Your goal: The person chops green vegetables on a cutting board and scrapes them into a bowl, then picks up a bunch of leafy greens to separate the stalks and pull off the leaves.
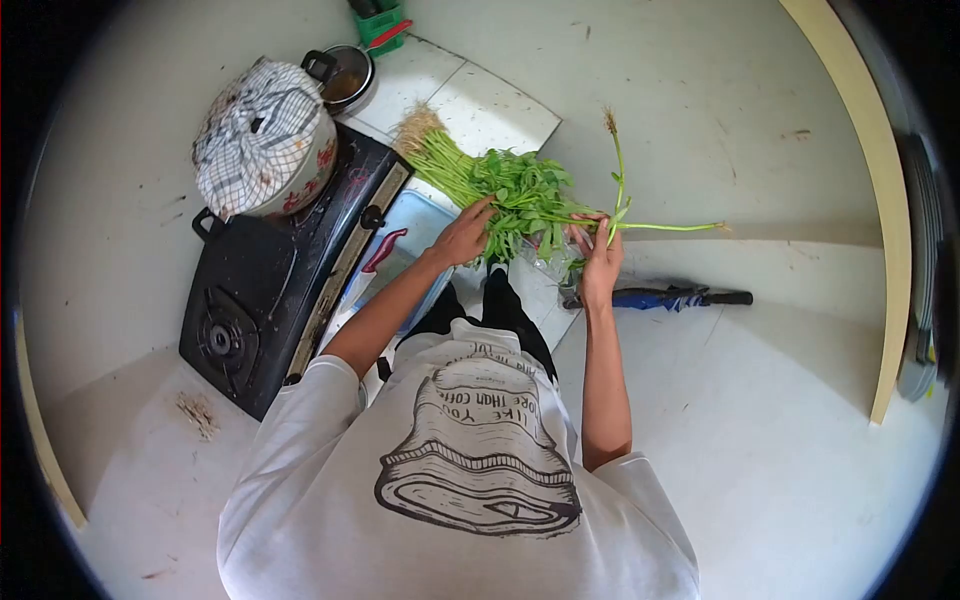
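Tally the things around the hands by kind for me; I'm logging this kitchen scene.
Hands: 2 (left hand, right hand)
Bunch of leafy greens: 1
Separate green stalks: 2
Gas stove: 1
Cloth-covered pot: 1
Small saucepan: 1
Blue tray: 1
Folded umbrella: 1
Total: 10

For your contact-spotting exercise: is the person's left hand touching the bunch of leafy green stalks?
Touching. The head view shows the left hand resting on the bunch of leafy green stalks, its fingers lying on the leaves with no gap.
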A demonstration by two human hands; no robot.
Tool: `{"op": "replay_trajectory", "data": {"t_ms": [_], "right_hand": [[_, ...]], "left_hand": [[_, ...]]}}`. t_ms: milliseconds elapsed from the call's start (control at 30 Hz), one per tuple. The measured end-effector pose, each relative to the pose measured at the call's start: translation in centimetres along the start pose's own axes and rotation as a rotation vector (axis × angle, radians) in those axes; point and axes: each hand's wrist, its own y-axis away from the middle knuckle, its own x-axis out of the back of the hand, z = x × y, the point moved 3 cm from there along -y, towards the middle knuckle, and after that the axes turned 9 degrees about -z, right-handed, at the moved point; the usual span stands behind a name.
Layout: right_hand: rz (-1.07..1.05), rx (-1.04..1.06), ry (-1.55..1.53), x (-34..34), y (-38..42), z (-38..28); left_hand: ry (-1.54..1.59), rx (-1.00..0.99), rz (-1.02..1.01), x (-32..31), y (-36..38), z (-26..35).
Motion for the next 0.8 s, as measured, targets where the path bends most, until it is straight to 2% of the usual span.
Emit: {"op": "replay_trajectory", "data": {"t_ms": [233, 433, 567, 800], "right_hand": [[-0.033, -0.059, 0.010, 0.9, 2.1, 1.7], [-0.083, -0.123, 0.090, 0.5, 1.3, 6.9], [-0.108, -0.159, 0.101, 0.2, 0.8, 8.3], [-0.071, -0.109, 0.021, -0.2, 0.7, 6.1]], "left_hand": [[-0.199, -0.013, 0.009, 2.4, -1.2, 1.0], [-0.078, -0.091, 0.068, 3.7, -1.8, 1.1], [-0.090, -0.108, -0.003, 3.3, -2.0, 1.0], [-0.319, -0.095, -0.151, 1.0, -3.2, 0.3]]}}
